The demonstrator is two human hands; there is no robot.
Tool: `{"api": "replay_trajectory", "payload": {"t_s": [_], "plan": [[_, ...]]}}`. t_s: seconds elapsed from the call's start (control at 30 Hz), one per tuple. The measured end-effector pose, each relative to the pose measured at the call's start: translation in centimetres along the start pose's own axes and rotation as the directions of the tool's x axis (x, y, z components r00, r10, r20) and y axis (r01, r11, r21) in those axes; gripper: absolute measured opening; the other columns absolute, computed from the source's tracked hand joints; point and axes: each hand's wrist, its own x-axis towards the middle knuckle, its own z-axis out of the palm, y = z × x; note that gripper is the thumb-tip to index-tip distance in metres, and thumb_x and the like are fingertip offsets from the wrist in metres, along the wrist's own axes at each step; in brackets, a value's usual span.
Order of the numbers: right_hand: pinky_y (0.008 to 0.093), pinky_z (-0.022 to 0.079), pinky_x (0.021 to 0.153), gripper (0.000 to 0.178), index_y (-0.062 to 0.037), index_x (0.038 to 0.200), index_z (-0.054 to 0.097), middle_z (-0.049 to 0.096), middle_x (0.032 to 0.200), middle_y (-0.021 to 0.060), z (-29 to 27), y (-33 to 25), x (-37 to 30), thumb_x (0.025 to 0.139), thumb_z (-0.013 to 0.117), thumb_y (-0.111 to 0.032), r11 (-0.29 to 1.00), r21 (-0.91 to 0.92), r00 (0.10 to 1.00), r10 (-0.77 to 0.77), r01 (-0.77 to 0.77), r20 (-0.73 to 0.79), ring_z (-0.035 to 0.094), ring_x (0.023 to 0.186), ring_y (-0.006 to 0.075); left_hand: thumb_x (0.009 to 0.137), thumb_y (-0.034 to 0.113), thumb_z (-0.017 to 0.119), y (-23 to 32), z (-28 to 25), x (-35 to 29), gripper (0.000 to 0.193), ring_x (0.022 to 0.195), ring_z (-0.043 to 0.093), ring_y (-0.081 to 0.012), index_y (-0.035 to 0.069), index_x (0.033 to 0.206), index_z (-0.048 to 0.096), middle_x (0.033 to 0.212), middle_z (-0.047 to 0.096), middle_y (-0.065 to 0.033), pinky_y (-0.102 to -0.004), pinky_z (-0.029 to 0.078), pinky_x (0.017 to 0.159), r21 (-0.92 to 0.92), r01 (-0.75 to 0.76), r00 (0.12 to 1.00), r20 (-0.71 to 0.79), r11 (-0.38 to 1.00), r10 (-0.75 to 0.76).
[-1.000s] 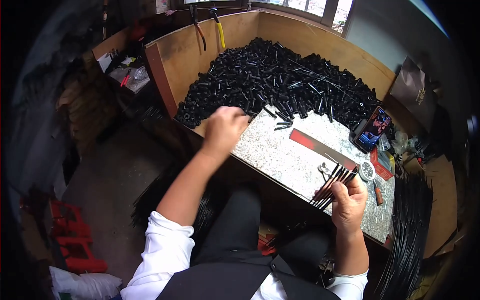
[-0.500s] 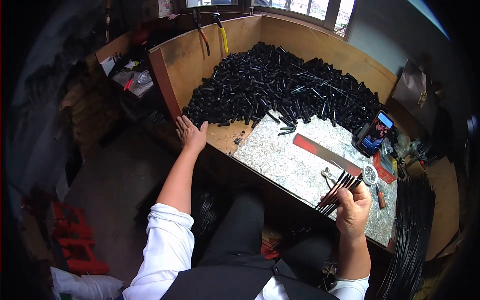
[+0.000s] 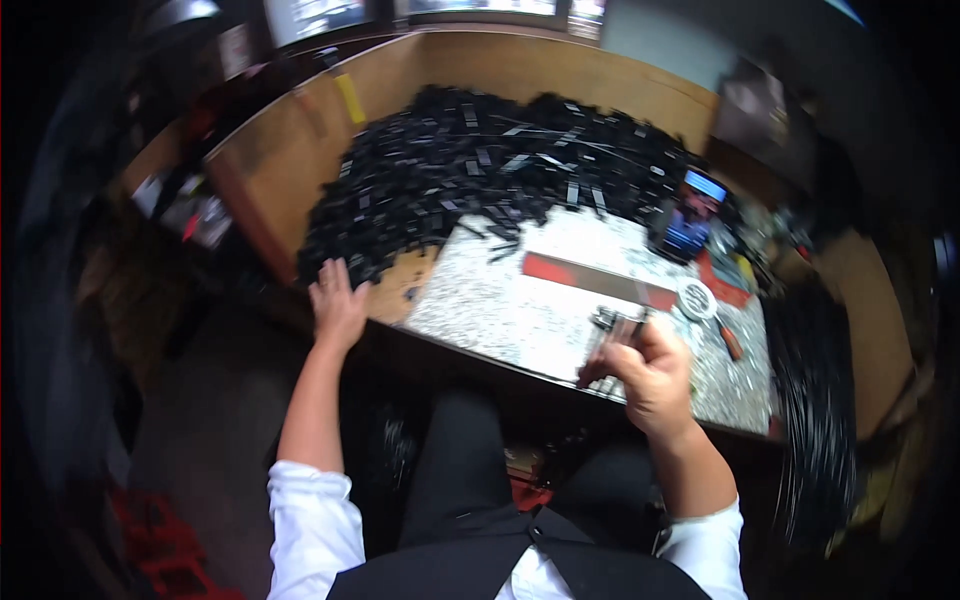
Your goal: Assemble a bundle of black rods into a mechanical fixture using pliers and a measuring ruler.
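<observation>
Left hand (image 3: 340, 310): we have its fingers spread, palm down, at the bench's front edge, beside the left end of the pile; we cannot tell whether it presses on anything.
Right hand (image 3: 657, 378): we pinch the rods between thumb and fingers, near the front edge of the board.
Rods (image 3: 603, 362): thin, dark and blurred, they slant down to the left from our grip; we cannot count them.
Pile (image 3: 470, 170): black tube-like pieces heaped against the wooden wall (image 3: 560, 62), a few spilling onto the board.
Board (image 3: 480, 325): pale and speckled, it lies before us.
Bar (image 3: 590, 280): flat, with a red left end, it lies across the board.
Right side: we see the phone (image 3: 697, 212) leaning upright, the round tub (image 3: 697, 298) of small bits, the red box (image 3: 724, 282) and the screwdriver (image 3: 732, 343).
Wires (image 3: 815, 375): a long black bunch hangs beyond the board's right edge.
</observation>
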Motion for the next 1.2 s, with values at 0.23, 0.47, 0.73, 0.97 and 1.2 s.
{"api": "replay_trajectory", "payload": {"t_s": [0.23, 0.47, 0.73, 0.97, 1.2], "plan": [[0.0296, 0.053, 0.066, 0.008, -0.0011, 0.088, 0.053, 0.065, 0.079, 0.0105, -1.2, -0.4, 0.0, 0.089, 0.061, -0.005, 1.000, -0.005, 0.998, 0.005, -0.005, 0.069, 0.064, 0.070, 0.0167, 0.093, 0.040, 0.048, -0.2, -0.3, 0.9, 0.069, 0.141, 0.011, -0.0403, 0.007, 0.146, 0.020, 0.152, 0.012, -0.0227, -0.0572, 0.014, 0.109, -0.028, -0.053, 0.990, -0.133, 0.998, 0.049], [0.0276, 0.052, 0.065, 0.011, -0.0021, 0.085, 0.050, 0.063, 0.079, 0.0096, -1.4, -0.6, -0.3, 0.090, 0.060, -0.004, 0.999, 0.043, 0.993, -0.016, 0.011, 0.118, 0.063, 0.071, 0.0147, 0.092, 0.056, 0.041, -2.5, 0.3, 2.6, 0.082, 0.141, 0.011, -0.0394, -0.002, 0.145, 0.017, 0.152, 0.015, -0.0227, -0.0535, 0.006, 0.112, -0.024, 0.174, 0.979, 0.112, 0.984, -0.170], [0.0259, 0.050, 0.065, 0.010, -0.0012, 0.086, 0.051, 0.061, 0.078, 0.0070, -1.1, -1.5, -0.6, 0.091, 0.059, -0.005, 0.999, 0.047, 0.989, 0.002, -0.009, 0.148, 0.062, 0.071, 0.0119, 0.087, 0.033, 0.060, -1.8, -1.1, 1.1, 0.063, 0.133, 0.033, -0.0365, -0.001, 0.136, 0.040, 0.143, 0.036, -0.0233, -0.0444, 0.024, 0.110, -0.127, -0.037, 0.999, -0.012, 0.991, 0.036], [0.0243, 0.050, 0.064, 0.010, -0.0013, 0.087, 0.054, 0.063, 0.078, 0.0057, -1.9, -1.3, -0.8, 0.091, 0.060, -0.008, 0.998, 0.066, 0.992, -0.002, -0.006, 0.128, 0.062, 0.071, 0.0103, 0.078, 0.016, 0.070, -0.2, -2.0, 0.8, 0.034, 0.114, 0.052, -0.0366, -0.003, 0.106, 0.063, 0.126, 0.053, -0.0214, -0.0378, 0.043, 0.097, -0.172, -0.140, 0.984, -0.136, 0.975, 0.118], [0.0243, 0.051, 0.064, 0.010, -0.0017, 0.087, 0.053, 0.063, 0.078, 0.0057, -2.0, -1.3, -1.0, 0.091, 0.061, -0.008, 0.998, 0.070, 0.994, -0.006, -0.002, 0.109, 0.062, 0.071, 0.0101, 0.074, 0.024, 0.075, -0.8, -2.4, 0.0, 0.034, 0.115, 0.050, -0.0333, 0.001, 0.098, 0.067, 0.122, 0.056, -0.0177, -0.0409, 0.040, 0.097, 0.062, -0.178, 0.937, -0.295, 0.982, 0.188]]}}
